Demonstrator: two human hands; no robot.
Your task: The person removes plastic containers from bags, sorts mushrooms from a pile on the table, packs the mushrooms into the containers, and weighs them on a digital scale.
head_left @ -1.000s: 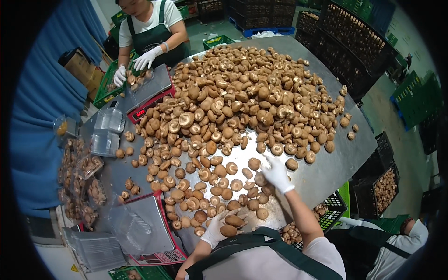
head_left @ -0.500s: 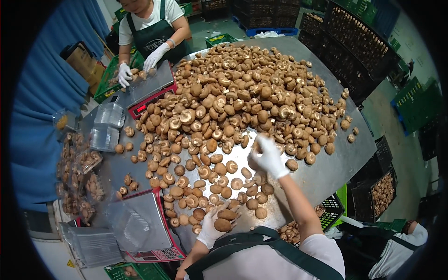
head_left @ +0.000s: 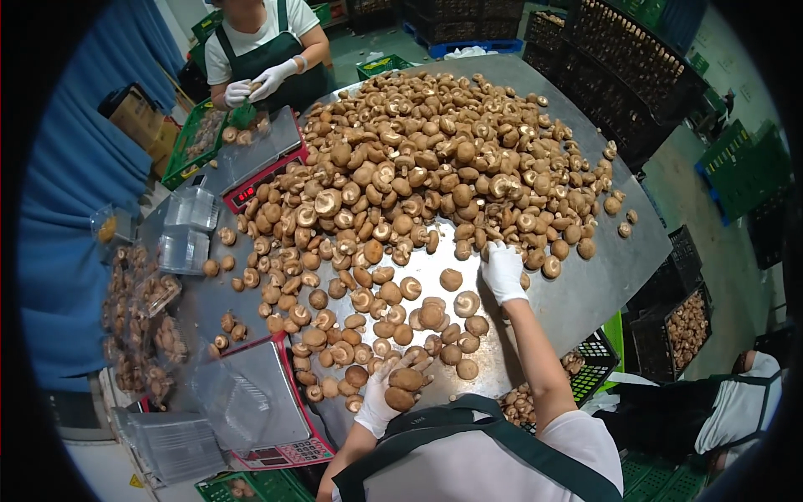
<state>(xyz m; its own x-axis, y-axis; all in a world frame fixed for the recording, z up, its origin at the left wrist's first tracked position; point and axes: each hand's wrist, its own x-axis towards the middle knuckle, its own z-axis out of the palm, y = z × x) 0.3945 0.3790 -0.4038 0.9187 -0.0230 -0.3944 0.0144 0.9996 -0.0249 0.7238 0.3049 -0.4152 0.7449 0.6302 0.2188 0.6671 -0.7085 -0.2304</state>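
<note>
My left hand (head_left: pixel 381 397), in a white glove, is palm up near the table's front edge, its fingers curled under a pair of brown shiitake mushrooms (head_left: pixel 405 380). Loose mushrooms (head_left: pixel 401 335) lie just beyond it. My right hand (head_left: pixel 503 274), also white-gloved, reaches to the near edge of a large shiitake pile (head_left: pixel 452 159). Its fingers bend down together among the mushrooms; their tips are hidden, and what they hold cannot be made out. A single mushroom (head_left: pixel 451 279) lies on bare metal left of that hand.
A red scale (head_left: pixel 251 393) bearing clear plastic trays stands left of my left hand, beside stacked trays (head_left: pixel 171 443). Filled packs (head_left: pixel 138 326) line the left side. Across the table, a co-worker (head_left: pixel 263 50) handles mushrooms by another scale (head_left: pixel 268 171). A crate (head_left: pixel 592 368) sits at right.
My right hand has moved right to the pile's edge, uncovering mushrooms on the metal. My left hand stays nearly in place with its mushrooms. The co-worker's hands have come together above the far scale.
</note>
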